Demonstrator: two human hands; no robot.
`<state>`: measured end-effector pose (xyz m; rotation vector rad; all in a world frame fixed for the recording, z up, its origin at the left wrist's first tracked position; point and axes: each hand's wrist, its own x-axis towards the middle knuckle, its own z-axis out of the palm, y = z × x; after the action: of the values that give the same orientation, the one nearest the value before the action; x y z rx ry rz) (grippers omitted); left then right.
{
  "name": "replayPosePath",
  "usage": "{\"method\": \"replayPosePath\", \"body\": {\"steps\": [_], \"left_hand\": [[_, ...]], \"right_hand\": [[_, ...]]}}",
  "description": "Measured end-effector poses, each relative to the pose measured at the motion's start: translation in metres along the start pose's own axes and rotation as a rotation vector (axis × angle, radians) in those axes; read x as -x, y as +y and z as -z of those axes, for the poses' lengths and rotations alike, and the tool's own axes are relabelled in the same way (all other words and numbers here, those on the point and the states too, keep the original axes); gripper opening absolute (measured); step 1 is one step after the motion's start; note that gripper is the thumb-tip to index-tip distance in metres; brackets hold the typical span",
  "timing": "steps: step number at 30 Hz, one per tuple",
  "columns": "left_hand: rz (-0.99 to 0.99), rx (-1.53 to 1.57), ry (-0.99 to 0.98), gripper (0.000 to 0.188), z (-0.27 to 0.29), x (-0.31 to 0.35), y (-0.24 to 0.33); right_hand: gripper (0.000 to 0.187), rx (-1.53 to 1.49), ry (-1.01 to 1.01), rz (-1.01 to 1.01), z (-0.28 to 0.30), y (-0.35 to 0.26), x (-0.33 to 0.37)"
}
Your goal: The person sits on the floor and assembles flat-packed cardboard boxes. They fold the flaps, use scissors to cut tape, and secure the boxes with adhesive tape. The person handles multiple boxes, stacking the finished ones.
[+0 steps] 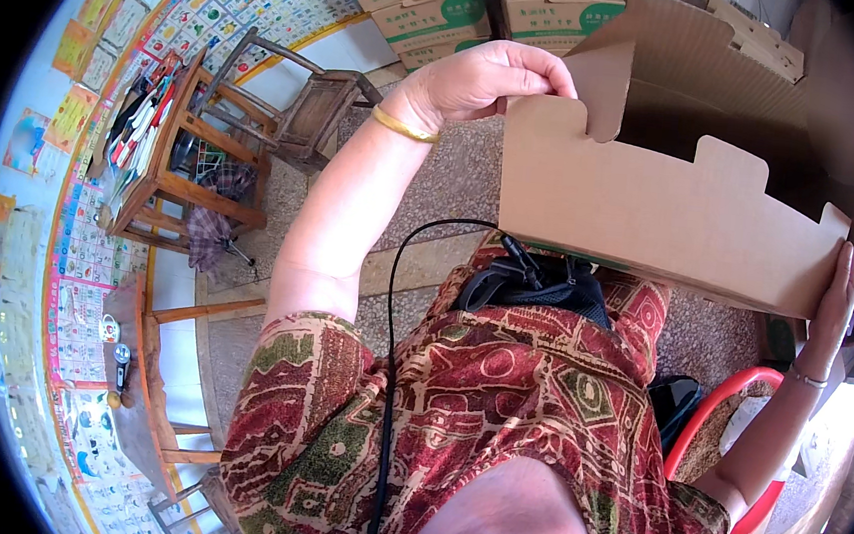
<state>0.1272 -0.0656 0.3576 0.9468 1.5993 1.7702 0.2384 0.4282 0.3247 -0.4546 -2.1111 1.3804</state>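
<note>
A brown cardboard box (653, 199) is in front of my body, its top open and its dark inside showing. Its near wall has cut tabs along the upper edge, and a side flap stands up near the left corner. At that corner my left hand (487, 79) is closed on the box edge, fingers bent over the flap. On the opposite side my right hand (832, 299) lies flat against the outer wall with its fingers stretched upward. The box's underside and the far ends of its flaps are partly hidden.
Behind the box, printed cartons (432, 16) are stacked. A wooden chair (319, 113) and a wooden table (181, 147) with tools on it stand at left. By my right arm is a red curved rim (706, 420). A black cable (391, 365) runs down my front.
</note>
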Motion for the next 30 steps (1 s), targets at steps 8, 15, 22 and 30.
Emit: {"method": "replayPosePath", "body": {"steps": [8, 15, 22, 30], "left_hand": [[-0.318, -0.333, 0.034, 0.031, 0.014, -0.029, -0.008], [-0.387, -0.651, -0.057, 0.05, 0.005, -0.056, 0.009], [-0.402, -0.901, -0.123, 0.049, -0.011, -0.077, 0.027], [-0.476, -1.309, -0.075, 0.041, -0.021, -0.076, 0.038]], "right_hand": [[0.053, 0.03, -0.005, 0.027, -0.007, -0.009, -0.011], [0.053, 0.091, -0.009, 0.07, -0.003, -0.004, -0.036], [0.055, 0.062, 0.004, -0.002, 0.008, 0.011, -0.06], [0.053, 0.009, 0.014, -0.02, 0.015, 0.015, -0.053]]}}
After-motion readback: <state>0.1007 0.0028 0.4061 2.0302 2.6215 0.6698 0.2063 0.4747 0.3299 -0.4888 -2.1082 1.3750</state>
